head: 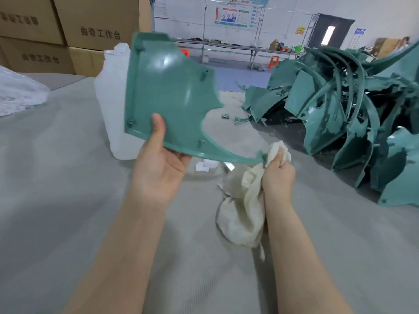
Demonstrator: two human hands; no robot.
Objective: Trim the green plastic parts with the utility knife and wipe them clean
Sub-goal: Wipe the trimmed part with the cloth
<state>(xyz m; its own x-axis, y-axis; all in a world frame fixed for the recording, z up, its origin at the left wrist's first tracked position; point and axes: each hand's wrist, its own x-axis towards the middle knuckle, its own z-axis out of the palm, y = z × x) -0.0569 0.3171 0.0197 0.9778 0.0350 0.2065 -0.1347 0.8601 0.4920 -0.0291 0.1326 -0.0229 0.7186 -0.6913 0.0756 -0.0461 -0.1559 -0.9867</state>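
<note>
My left hand [162, 164] holds a flat green plastic part [169, 94] up above the table, thumb on its near face and fingers behind its lower edge. The part has a curved cut-out on its right side and a thin tail running right. My right hand [277, 175] grips a cream cloth [242, 214] and pinches it around the tip of that tail. The rest of the cloth hangs down below the hand. A small dark object [225, 116], possibly the knife, lies on the table beyond; I cannot tell for sure.
A heap of green plastic parts [340, 109] fills the right side of the grey table [68, 177]. A translucent white bottle [113, 98] stands behind the held part. Cardboard boxes [68, 30] are stacked at the back left, beside a plastic bag [18, 91].
</note>
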